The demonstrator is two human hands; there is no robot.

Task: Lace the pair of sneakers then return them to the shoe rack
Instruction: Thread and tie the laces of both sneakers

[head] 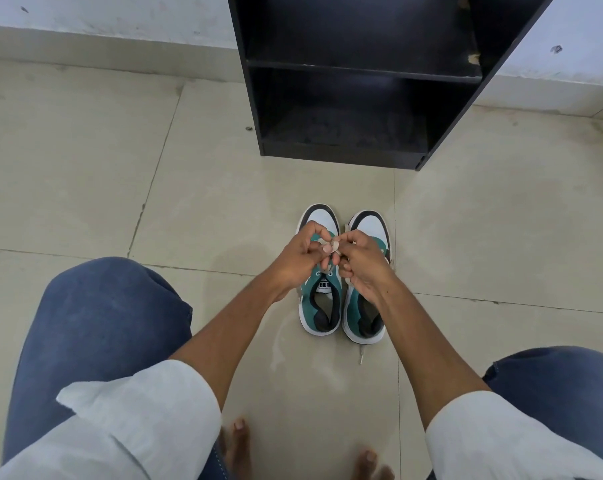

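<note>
The lace (pixel 333 244) sits pinched between both hands above the left sneaker (pixel 320 299), which stands on the floor (pixel 223 202) touching the right sneaker (pixel 365 306), toes toward the rack (pixel 362 98) farther off. The left hand (pixel 301 258) is closed on the lace; the right hand (pixel 362 263) grips it too. This looks like the lacing or tying step on the left sneaker. Next comes pulling the lace snug; the right sneaker's lace end (pixel 361 355) trails loose near its heel, so it likely needs work.
</note>
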